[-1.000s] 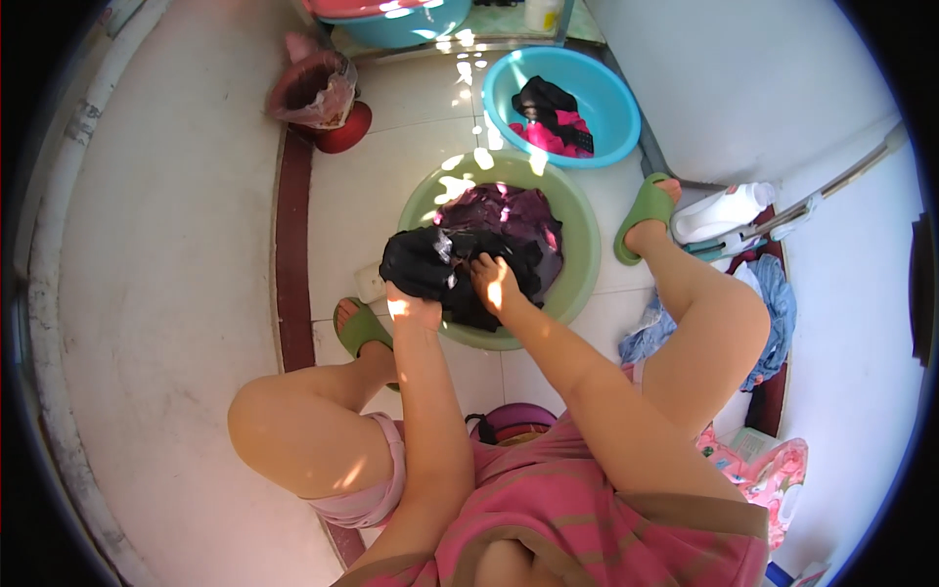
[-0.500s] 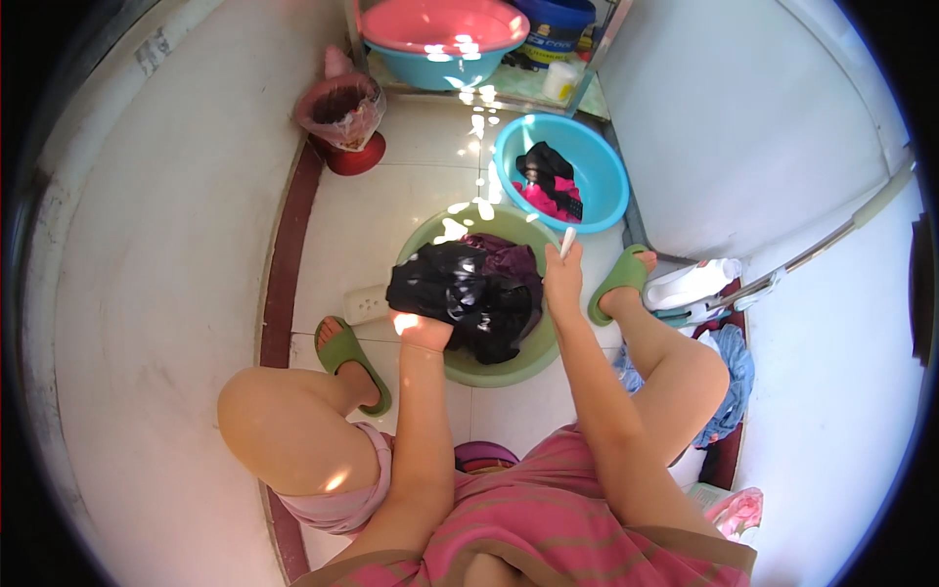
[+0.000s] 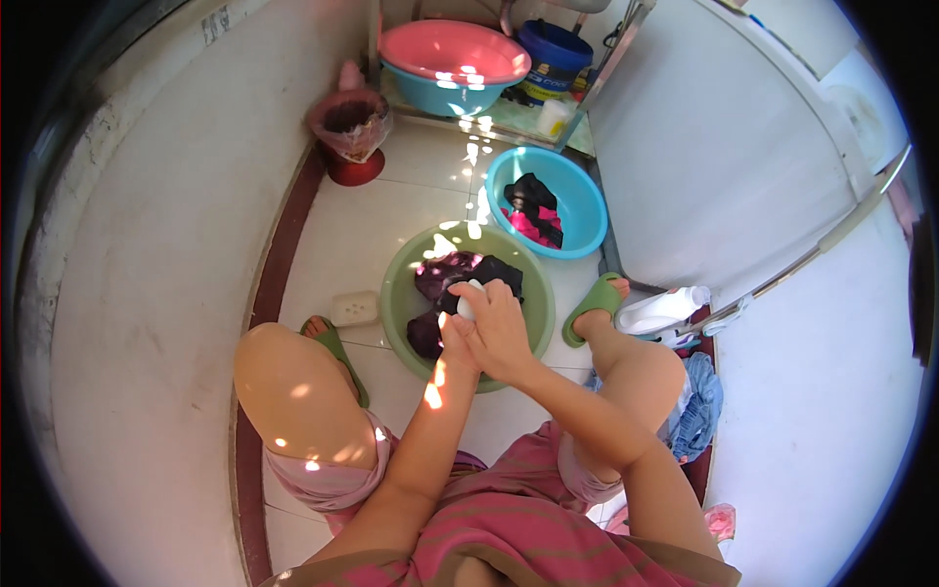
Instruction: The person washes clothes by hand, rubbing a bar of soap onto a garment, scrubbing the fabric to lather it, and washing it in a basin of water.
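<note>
A green basin (image 3: 536, 338) on the floor between my feet holds dark wet clothes, a purple garment (image 3: 445, 277) and a black garment (image 3: 503, 277) among them. My right hand (image 3: 497, 333) is over the basin, its fingers curled round a white bar of soap (image 3: 471, 299). Just below and to its left, my left hand (image 3: 460, 348) touches or nearly touches the right hand, beside the dark cloth. Its thumb side shows, but the right hand hides most of its fingers, so its grip cannot be made out.
Beyond the green basin stands a blue basin (image 3: 591, 201) with black and pink clothes. A white soap dish (image 3: 354, 309) lies near my left foot. At right are a white bottle (image 3: 665, 310) and denim (image 3: 696, 406). A red waste bin (image 3: 352, 168) and a shelf with stacked basins (image 3: 455, 51) are farther off.
My right hand has swung left from the basin's right rim with the soap, over to my left hand. The black garment my left hand had lifted now sits lower in the basin.
</note>
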`<state>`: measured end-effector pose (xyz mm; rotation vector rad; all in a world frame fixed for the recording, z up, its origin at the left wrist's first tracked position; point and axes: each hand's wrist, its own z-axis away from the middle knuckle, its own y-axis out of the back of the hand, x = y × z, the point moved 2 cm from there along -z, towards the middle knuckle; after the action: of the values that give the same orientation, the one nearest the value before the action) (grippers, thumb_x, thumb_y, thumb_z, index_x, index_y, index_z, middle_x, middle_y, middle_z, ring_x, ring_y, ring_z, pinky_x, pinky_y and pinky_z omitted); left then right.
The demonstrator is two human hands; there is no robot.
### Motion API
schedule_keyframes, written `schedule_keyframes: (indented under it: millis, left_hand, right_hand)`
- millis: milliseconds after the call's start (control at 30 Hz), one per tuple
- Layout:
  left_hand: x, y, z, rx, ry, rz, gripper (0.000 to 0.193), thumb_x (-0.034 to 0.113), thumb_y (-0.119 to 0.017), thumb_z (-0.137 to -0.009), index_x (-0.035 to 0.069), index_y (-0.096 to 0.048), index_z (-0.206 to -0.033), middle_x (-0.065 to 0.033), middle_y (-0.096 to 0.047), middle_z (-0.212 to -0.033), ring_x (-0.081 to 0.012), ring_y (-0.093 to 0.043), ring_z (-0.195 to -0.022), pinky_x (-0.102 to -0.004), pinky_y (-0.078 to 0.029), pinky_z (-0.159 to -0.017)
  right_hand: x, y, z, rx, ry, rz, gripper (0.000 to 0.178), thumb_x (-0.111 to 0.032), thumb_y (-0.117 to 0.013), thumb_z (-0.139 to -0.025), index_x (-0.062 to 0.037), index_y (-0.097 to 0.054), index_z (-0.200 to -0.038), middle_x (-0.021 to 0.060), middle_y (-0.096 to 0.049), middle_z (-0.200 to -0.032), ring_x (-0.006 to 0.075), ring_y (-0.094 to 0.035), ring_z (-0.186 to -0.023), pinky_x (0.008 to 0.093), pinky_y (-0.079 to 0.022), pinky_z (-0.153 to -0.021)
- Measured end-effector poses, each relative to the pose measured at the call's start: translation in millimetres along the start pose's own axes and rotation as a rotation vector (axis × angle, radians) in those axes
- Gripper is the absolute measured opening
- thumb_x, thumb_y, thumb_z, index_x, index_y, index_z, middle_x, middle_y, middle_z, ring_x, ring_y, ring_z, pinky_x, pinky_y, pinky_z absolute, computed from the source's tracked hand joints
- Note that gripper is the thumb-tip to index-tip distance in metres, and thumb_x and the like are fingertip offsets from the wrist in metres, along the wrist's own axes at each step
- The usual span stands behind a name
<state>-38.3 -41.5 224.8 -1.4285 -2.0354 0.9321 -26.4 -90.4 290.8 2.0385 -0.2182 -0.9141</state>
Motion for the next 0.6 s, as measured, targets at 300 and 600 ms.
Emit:
schedule_keyframes:
  millis: [300,600]
  left_hand:
    - [-17.7,-42.6,-20.3,0.752,0.326,0.228,0.037,0.035,-0.037,-0.095,0.009,-0.053,-0.116,-0.0064,-0.055,-0.12,-0.0215,-0.05,-0.116,-0.0371,-0.039,-0.099]
    - [-29.9,-21.3,-10.5,0.794,0.298,0.153,0.038,0.034,-0.038,-0.095,0.008,-0.055,-0.117,-0.0016,-0.058,-0.116,-0.017,-0.054,-0.109,-0.0319,-0.043,-0.095]
  right_hand:
    - [38.1,24.7,-20.8,0.12,0.023,0.162,0.023,-0.029,-0.049,-0.092,-0.0075,-0.056,-0.085,0.0157,-0.056,-0.083,0.0366,-0.054,-0.08,0.0457,-0.04,-0.07]
    - [105.7,13.7,-30.2,0.283,-0.495,0.165,0.035,-0.031,-0.046,-0.089,-0.003,-0.062,-0.076,0.021,-0.06,-0.07,0.038,-0.059,-0.067,0.0467,-0.043,-0.061]
